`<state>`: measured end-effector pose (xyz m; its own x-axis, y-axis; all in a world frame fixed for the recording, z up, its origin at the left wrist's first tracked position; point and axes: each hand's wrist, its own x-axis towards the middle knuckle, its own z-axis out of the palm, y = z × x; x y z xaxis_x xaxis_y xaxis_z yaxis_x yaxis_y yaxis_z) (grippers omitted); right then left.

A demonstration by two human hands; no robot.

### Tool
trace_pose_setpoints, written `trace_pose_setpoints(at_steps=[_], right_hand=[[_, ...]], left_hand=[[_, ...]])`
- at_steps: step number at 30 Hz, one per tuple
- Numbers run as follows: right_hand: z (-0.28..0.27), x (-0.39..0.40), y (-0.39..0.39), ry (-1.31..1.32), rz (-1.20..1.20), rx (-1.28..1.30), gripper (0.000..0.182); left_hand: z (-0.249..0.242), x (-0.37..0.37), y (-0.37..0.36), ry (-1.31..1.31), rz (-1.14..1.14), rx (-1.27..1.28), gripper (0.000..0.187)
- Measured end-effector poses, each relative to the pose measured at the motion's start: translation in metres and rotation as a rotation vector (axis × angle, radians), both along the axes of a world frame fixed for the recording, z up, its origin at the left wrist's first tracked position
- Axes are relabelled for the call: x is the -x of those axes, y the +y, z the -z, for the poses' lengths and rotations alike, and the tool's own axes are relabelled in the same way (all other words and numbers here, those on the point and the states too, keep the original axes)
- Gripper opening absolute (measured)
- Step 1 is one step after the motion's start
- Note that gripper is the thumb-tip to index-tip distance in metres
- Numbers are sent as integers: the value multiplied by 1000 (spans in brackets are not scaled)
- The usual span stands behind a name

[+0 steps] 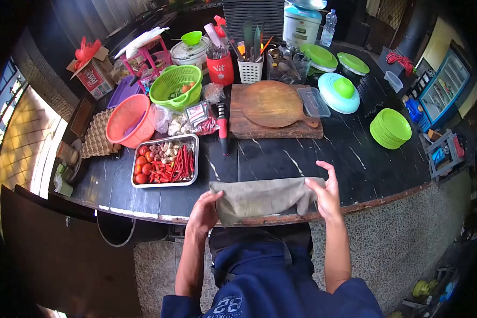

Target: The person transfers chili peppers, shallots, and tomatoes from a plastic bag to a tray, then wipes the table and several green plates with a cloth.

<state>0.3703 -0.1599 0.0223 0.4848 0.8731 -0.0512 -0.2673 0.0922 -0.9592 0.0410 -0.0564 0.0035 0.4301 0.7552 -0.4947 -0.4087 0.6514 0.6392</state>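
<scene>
1 grey, roughly rectangular piece of soft cloth (262, 197) was stretched between 2 hands at the lower centre of the frame, by the near edge of a black tabletop with white veins (365, 172); whether it touched the surface could not be told. The person's bare left hand (204, 209) gripped its left end, and the bare right hand (328, 197) gripped its right end, thumb on the fabric and 1 finger pointing upward.

Left of centre, a pale rectangular tray (164, 185) held round red tomatoes (142, 160) and slender red chillies (183, 161). At upper centre, a round wooden board with a handle (273, 103) lay on a thick rectangular wooden slab (281, 132). A stack of round green plates (390, 129) stood at the right.
</scene>
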Motion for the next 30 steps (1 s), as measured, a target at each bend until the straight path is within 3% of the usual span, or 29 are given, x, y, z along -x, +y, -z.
trace_pose_setpoints(at_steps=[1, 3, 4, 6, 9, 11, 13, 14, 17, 21, 23, 24, 25, 26, 27, 29, 30], right_hand=[[6, -8, 4, 0, 1, 0, 56], [14, -27, 7, -171, -213, 198, 41], [12, -25, 9, -148, -196, 149, 29], [5, -28, 14, -101, -204, 90, 28], [-3, -40, 18, -110, -205, 29, 26], [-12, -45, 20, -369, -268, 222, 25], [-13, -45, 26, -360, -234, 244, 25], [-8, -48, 29, -392, -219, 203, 25], [-25, -45, 28, -370, -200, 116, 28], [-56, -40, 23, -307, -262, -5, 34], [-61, -43, 22, -624, -164, 186, 31], [-62, -42, 23, -668, -125, 203, 22], [-66, -39, 23, -669, -126, 203, 22], [-72, -35, 22, -947, -16, 34, 17], [-76, -33, 22, -1220, 100, -143, 13], [-75, -31, 25, -1280, 77, -220, 13], [-72, -26, 25, -802, -61, -259, 15]], left_hand=[[14, 3, 8, -41, 46, -103, 32], [29, 3, 17, -6, 43, -101, 25], [30, -2, 19, 92, 22, -228, 27], [30, -9, 21, 295, -42, -449, 39], [25, -5, 30, 291, -43, -421, 38], [24, -4, 35, 313, -78, -406, 37], [21, -4, 35, 355, -172, -476, 38], [20, -5, 35, 251, -175, -519, 42], [10, 0, 43, 349, -75, -668, 42], [-17, 12, 47, 578, -65, -873, 20], [-27, 16, 49, 679, -33, -827, 12], [-30, 15, 50, 756, -118, -983, 10], [-31, 14, 51, 832, -206, -1140, 7], [-31, 15, 54, 898, -234, -1171, 11], [-32, 13, 54, 898, -236, -1172, 11], [-43, 2, 50, 339, -278, -953, 16], [-49, -2, 47, 340, -284, -882, 19]])
